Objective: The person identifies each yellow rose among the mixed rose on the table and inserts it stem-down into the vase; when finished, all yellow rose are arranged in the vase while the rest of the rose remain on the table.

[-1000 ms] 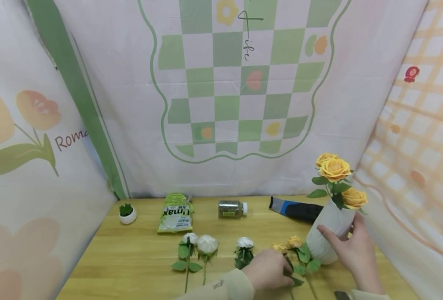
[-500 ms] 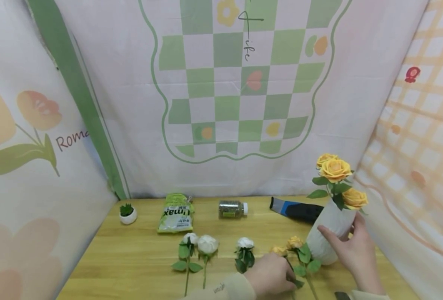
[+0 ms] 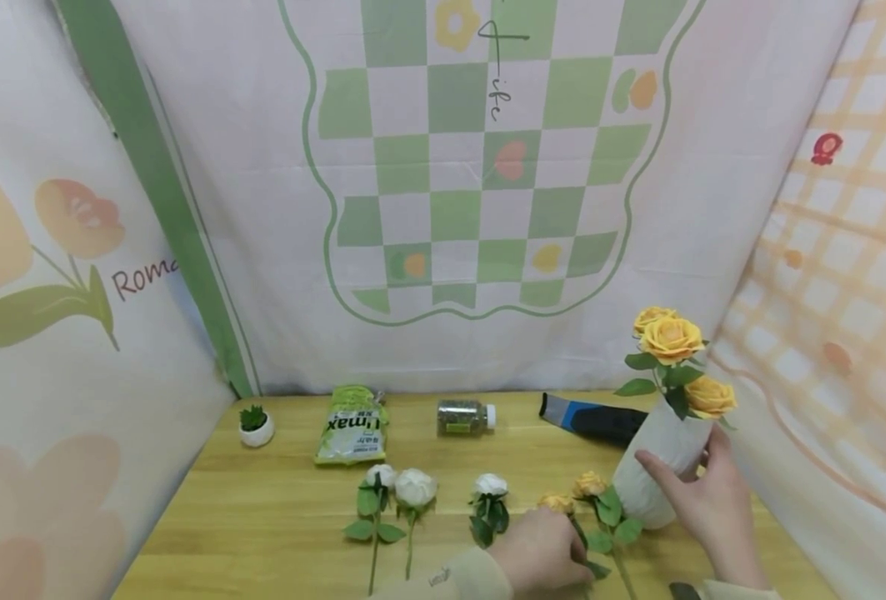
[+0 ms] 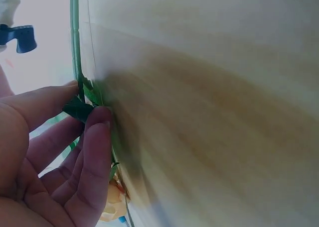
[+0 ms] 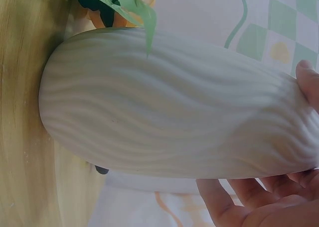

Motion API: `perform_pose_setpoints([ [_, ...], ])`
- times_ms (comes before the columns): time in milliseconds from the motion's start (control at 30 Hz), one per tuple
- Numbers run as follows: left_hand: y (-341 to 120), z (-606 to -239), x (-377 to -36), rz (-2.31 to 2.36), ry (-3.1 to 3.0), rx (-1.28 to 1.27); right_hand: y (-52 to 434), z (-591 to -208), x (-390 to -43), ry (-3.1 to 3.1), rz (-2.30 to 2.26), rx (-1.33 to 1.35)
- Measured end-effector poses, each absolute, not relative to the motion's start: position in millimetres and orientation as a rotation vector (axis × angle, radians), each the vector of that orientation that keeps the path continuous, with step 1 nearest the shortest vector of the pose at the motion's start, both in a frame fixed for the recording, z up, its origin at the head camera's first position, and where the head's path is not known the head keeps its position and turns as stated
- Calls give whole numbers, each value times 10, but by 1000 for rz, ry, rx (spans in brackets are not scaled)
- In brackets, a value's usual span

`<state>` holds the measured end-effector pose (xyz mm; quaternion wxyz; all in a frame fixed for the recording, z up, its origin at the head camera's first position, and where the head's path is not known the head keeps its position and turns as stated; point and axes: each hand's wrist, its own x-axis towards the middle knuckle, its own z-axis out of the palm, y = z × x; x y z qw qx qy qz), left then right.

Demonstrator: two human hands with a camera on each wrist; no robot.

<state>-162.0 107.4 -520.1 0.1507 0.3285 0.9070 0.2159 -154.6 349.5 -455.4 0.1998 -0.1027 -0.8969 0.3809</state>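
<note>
From the head view, the left hand [image 3: 536, 552] lies near the front edge of the desk [image 3: 262, 517], toward its right side, its fingers curled over the stem of a yellow rose [image 3: 558, 503] that lies flat on the wood; a second yellow rose [image 3: 588, 484] lies just beside it, between that hand and the vase. The right hand [image 3: 705, 508] wraps the white ribbed vase [image 3: 656, 467] near the desk's right edge — thumb on the near face, fingers behind — and the vase leans to the right with three yellow roses [image 3: 671, 337] standing in it. Three white roses [image 3: 415, 487] lie toward the front middle of the desk; along the back edge sit a small potted plant [image 3: 255, 427], a green packet [image 3: 352, 427], a small jar [image 3: 463, 417] on its side and a blue-and-black tool [image 3: 593, 419]. In the left wrist view, the fingers [image 4: 94, 152] and thumb pinch the green stem [image 4: 76, 53] at a leaf, close against the desk. In the right wrist view, the fingers [image 5: 239, 202] curl under the vase [image 5: 169, 102] and the thumb shows at the right edge — a firm grip round the ribbed body.
</note>
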Motion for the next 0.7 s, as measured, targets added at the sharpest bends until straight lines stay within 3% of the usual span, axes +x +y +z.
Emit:
perform_pose_setpoints([
  [700, 1032, -5362, -1640, 1317, 2379, 581, 3487, -4556, -1538, -2482, 1063, -253],
])
